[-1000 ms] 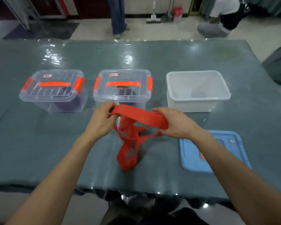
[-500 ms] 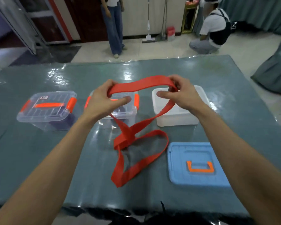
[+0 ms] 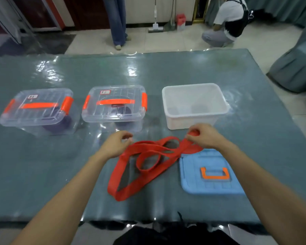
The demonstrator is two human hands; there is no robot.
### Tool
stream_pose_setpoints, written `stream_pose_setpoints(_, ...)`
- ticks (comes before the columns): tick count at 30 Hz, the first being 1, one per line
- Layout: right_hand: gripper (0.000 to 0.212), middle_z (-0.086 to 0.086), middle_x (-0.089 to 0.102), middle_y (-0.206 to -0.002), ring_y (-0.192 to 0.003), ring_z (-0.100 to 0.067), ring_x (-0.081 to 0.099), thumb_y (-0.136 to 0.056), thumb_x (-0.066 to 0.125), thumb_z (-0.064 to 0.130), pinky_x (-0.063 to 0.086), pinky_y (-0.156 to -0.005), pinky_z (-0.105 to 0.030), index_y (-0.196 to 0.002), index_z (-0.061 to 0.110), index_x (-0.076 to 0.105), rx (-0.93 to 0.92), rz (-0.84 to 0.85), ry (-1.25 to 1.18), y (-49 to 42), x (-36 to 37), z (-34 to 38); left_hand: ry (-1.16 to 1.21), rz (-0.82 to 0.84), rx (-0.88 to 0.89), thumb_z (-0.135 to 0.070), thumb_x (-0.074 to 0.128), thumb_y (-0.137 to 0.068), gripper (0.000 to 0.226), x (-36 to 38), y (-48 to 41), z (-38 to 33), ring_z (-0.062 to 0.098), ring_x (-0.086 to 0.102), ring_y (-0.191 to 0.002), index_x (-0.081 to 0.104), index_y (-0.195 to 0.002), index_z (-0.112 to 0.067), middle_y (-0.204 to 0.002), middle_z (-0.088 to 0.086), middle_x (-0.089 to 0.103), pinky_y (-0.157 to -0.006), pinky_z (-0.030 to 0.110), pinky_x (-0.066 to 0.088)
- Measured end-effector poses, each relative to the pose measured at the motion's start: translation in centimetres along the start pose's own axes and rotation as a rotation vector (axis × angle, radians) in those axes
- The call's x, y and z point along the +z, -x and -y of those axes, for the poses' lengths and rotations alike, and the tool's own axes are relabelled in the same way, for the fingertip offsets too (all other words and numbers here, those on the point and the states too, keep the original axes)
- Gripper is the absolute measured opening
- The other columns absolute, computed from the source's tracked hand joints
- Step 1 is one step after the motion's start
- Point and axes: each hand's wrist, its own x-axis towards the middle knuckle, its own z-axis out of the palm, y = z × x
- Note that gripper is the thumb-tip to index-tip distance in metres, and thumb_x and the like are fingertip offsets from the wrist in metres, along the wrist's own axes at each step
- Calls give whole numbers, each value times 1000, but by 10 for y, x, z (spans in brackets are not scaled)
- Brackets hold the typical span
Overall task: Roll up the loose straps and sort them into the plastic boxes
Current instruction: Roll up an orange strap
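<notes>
Strap point(image 3: 148, 148) slants near-left to far-right; right hand point(image 3: 204, 138) pinches its far end; left hand point(image 3: 116, 145) grip unclear.

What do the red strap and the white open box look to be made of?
Flat red strap: looks like woven fabric webbing, matte; it flops into limp loops. White open rectangular box: seems to be translucent plastic, smooth, slightly glossy, with a rigid moulded rim.

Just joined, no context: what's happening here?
A person handles a red strap in loose loops on the table. The right hand pinches one end, apparently starting a roll; the left hand sits at the other side, grip unclear. The left clear box and middle clear box are lidded; the white box stands open, its blue lid beside the strap.
</notes>
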Motion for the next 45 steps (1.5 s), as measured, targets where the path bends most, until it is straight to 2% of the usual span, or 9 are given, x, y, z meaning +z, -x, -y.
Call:
stream_pose_setpoints(6,25,-12,65,-122,-122,-34,62,-97,61,18,43,-113,-49,-119,17,73,155,28,305,3,46,-24,-102,164,-336,-36,99,-76,112,49,18,50,40,57,-141,32,-160,-4,-153,24,54,-114,45,48)
stream_pose_setpoints(11,54,-13,60,-133,-129,-36,58,-96,67,46,43,-112,-50,-138,14,59,-80,95,340,-3,80,23,44,71,-318,-7,90,-81,68,57,25,64,28,75,-91,59,-142,-5,-96,12,79,-86,40,59)
stream_pose_setpoints(14,91,-13,58,-150,-139,-34,55,-87,74,66,40,-117,-51,-156,16,44,-166,186,265,-14,110,61,167,109,-201,4,84,-87,62,32,34,59,23,67,-82,61,-143,-7,-95,19,78,-90,46,61)
stream_pose_setpoints(20,18,-8,78,-97,-94,-31,72,-95,77,35,49,-78,-37,-100,19,73,-200,61,-34,-36,112,85,378,18,-78,15,66,-95,56,-25,58,54,20,67,-91,61,-143,-14,-101,13,71,-92,31,55)
stream_pose_setpoints(23,25,-3,78,-79,-66,-21,72,-87,83,35,57,-73,-39,-100,17,71,-114,-20,-309,-43,67,84,483,-191,-155,-11,58,-87,32,-47,58,60,7,64,-78,78,-110,-21,-85,-9,75,-75,19,51)
stream_pose_setpoints(28,46,-20,72,-64,-45,-33,67,-75,90,45,53,-48,-33,-90,7,67,26,-123,-562,-42,6,76,412,-504,-354,-48,73,-75,41,-65,60,81,17,62,-77,70,-83,-8,-79,-2,70,-76,36,48)
stream_pose_setpoints(32,24,3,73,-63,-58,-13,70,-80,85,32,56,-63,-33,-80,15,68,-42,-155,-298,-24,0,72,-38,-322,-452,-13,70,-87,28,-54,56,87,38,70,-119,76,-114,-14,-121,14,76,-103,45,56)
stream_pose_setpoints(37,14,1,64,-73,-69,-18,56,-82,79,22,49,-69,-38,-86,15,69,-154,-190,-149,-3,-16,93,56,-191,-120,-12,77,-93,29,-9,50,38,29,72,-116,74,-122,-10,-122,11,76,-103,35,54)
stream_pose_setpoints(45,20,-2,57,-77,-73,-22,58,-82,72,26,56,-74,-36,-86,8,66,-228,-125,-454,25,-85,120,217,-183,256,-20,88,-87,91,-8,9,-85,16,45,-151,40,-164,-15,-164,3,49,-128,36,34)
